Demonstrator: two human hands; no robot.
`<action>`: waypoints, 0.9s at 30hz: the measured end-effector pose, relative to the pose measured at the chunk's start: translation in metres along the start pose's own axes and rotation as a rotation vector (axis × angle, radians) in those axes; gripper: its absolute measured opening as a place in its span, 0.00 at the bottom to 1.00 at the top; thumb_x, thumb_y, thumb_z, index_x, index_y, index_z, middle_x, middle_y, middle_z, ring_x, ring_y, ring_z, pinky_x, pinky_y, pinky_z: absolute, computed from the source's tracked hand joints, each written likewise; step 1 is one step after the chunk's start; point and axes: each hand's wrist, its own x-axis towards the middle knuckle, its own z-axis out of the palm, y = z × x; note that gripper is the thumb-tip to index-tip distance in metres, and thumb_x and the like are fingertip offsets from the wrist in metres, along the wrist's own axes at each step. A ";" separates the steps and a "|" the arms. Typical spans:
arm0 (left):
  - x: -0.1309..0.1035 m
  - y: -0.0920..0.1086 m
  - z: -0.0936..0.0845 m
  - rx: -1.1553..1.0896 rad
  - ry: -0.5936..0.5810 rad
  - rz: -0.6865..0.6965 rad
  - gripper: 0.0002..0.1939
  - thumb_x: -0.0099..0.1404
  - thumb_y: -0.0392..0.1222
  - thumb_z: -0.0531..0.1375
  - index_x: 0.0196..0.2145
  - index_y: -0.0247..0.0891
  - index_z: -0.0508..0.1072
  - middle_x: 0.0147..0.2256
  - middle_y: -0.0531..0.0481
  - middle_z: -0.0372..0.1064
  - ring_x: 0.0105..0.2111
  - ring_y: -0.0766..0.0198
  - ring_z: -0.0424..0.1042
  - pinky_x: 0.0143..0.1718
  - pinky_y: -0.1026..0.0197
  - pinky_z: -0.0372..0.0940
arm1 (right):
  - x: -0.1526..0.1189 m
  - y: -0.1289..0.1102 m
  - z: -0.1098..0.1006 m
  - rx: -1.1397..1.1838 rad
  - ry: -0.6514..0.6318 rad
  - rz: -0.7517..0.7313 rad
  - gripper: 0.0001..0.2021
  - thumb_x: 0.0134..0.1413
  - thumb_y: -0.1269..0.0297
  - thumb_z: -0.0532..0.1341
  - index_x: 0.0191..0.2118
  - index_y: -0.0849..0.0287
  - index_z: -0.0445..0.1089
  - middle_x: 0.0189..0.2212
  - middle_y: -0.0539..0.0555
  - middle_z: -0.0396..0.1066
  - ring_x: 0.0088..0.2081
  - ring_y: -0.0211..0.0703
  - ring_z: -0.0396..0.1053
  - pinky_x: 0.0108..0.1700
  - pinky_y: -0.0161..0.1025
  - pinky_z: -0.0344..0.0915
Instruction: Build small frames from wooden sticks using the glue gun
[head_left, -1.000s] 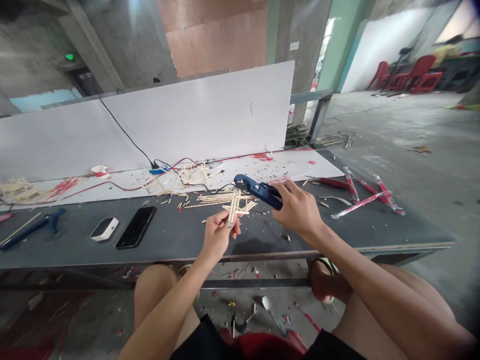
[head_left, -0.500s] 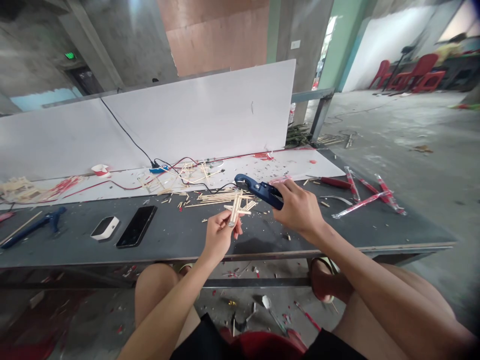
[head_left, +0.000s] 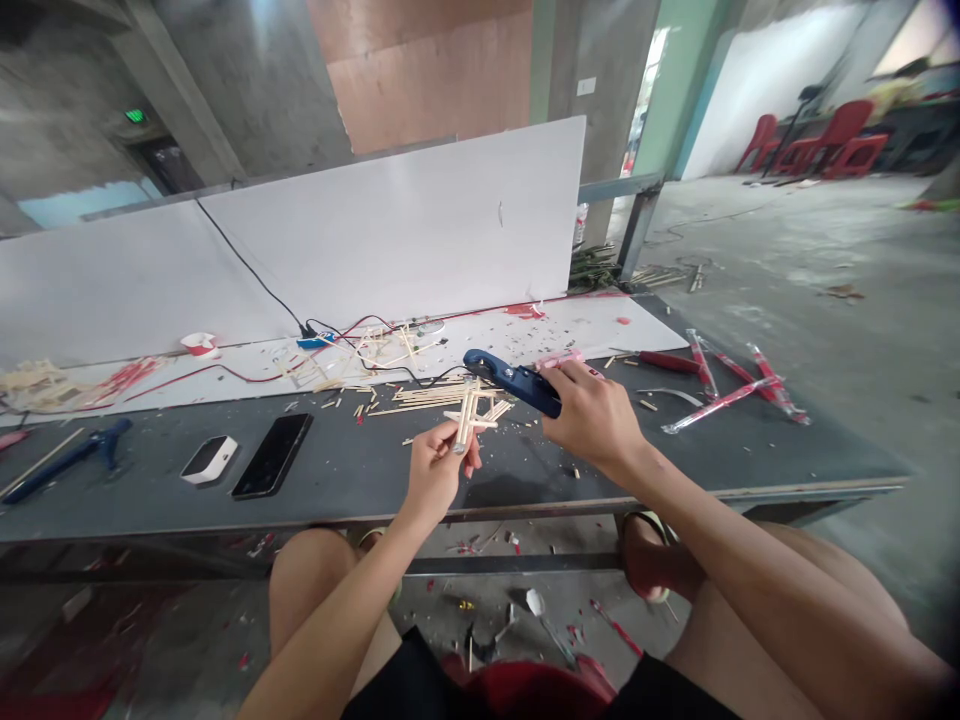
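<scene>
My left hand (head_left: pixel 439 462) is closed around a small assembly of pale wooden sticks (head_left: pixel 466 420), which juts up and away from the fingers, with a crosspiece on it. To its right, my right hand (head_left: pixel 592 415) grips a dark blue hand tool (head_left: pixel 514 382) with a rounded end and a silver screw; its exact kind is unclear. The tool's rounded end hangs just above the top of the stick assembly, and whether they touch I cannot tell. Behind the assembly, loose wooden sticks (head_left: pixel 427 398) lie on the dark tabletop (head_left: pixel 517 480).
A black phone (head_left: pixel 272 455), a white box-shaped device (head_left: pixel 210 459) and another blue tool (head_left: pixel 67 460) lie to the left. Red plastic-wrapped sticks (head_left: pixel 720 405) and a red-handled tool (head_left: pixel 670 362) are on the right. A white board (head_left: pixel 360 240) stands behind; a black cable (head_left: pixel 251 262) crosses it.
Both hands, the stick assembly and the blue tool appear slightly further left, mostly along with a small shift of the whole view. Both grips look the same.
</scene>
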 end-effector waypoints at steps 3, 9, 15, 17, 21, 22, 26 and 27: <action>0.000 -0.002 0.000 0.000 -0.002 0.007 0.18 0.67 0.54 0.63 0.34 0.34 0.79 0.21 0.52 0.65 0.20 0.70 0.61 0.21 0.65 0.57 | 0.000 -0.001 0.000 -0.017 -0.003 -0.002 0.19 0.45 0.70 0.58 0.44 0.63 0.75 0.38 0.60 0.73 0.29 0.44 0.66 0.26 0.38 0.45; 0.001 -0.004 -0.001 -0.005 0.014 0.009 0.18 0.68 0.53 0.62 0.36 0.33 0.80 0.21 0.52 0.65 0.20 0.70 0.62 0.21 0.66 0.57 | 0.001 -0.004 0.001 -0.057 -0.034 0.013 0.17 0.47 0.69 0.57 0.43 0.64 0.76 0.38 0.60 0.74 0.28 0.43 0.65 0.26 0.38 0.42; 0.001 -0.003 -0.001 -0.030 0.018 -0.010 0.17 0.67 0.52 0.63 0.35 0.33 0.79 0.21 0.52 0.66 0.20 0.69 0.62 0.21 0.66 0.57 | 0.002 -0.007 0.004 -0.055 -0.054 0.032 0.14 0.48 0.69 0.58 0.40 0.64 0.76 0.36 0.60 0.74 0.27 0.42 0.64 0.27 0.38 0.41; 0.002 -0.003 -0.001 -0.037 0.019 -0.015 0.16 0.67 0.51 0.64 0.35 0.33 0.79 0.21 0.52 0.66 0.20 0.69 0.62 0.21 0.66 0.57 | 0.001 -0.008 0.006 -0.057 -0.057 0.035 0.13 0.49 0.68 0.58 0.39 0.63 0.76 0.36 0.60 0.75 0.27 0.43 0.64 0.27 0.39 0.41; 0.001 -0.003 -0.002 -0.025 0.013 -0.022 0.15 0.66 0.50 0.64 0.35 0.33 0.79 0.21 0.52 0.66 0.20 0.70 0.62 0.21 0.66 0.57 | 0.001 -0.008 0.009 -0.050 -0.053 0.027 0.13 0.49 0.68 0.58 0.39 0.64 0.76 0.34 0.60 0.75 0.27 0.44 0.65 0.26 0.38 0.43; 0.001 -0.003 -0.002 -0.018 0.011 -0.021 0.15 0.67 0.50 0.63 0.36 0.33 0.79 0.21 0.52 0.66 0.20 0.70 0.62 0.21 0.66 0.57 | 0.002 -0.007 0.010 -0.047 -0.049 0.027 0.12 0.49 0.68 0.58 0.39 0.64 0.75 0.34 0.60 0.75 0.27 0.44 0.66 0.26 0.38 0.43; 0.000 -0.001 -0.002 0.007 -0.004 -0.009 0.18 0.69 0.53 0.62 0.36 0.33 0.79 0.21 0.53 0.66 0.19 0.70 0.62 0.21 0.66 0.58 | 0.003 -0.002 0.010 -0.023 -0.014 0.033 0.12 0.50 0.68 0.58 0.39 0.64 0.75 0.34 0.59 0.75 0.28 0.45 0.68 0.26 0.38 0.46; 0.000 -0.001 -0.002 0.008 -0.011 -0.002 0.18 0.69 0.54 0.61 0.35 0.33 0.79 0.21 0.53 0.65 0.19 0.70 0.62 0.21 0.66 0.58 | 0.002 -0.001 0.009 -0.014 0.005 0.038 0.13 0.50 0.68 0.58 0.40 0.64 0.75 0.34 0.59 0.76 0.29 0.45 0.68 0.26 0.38 0.48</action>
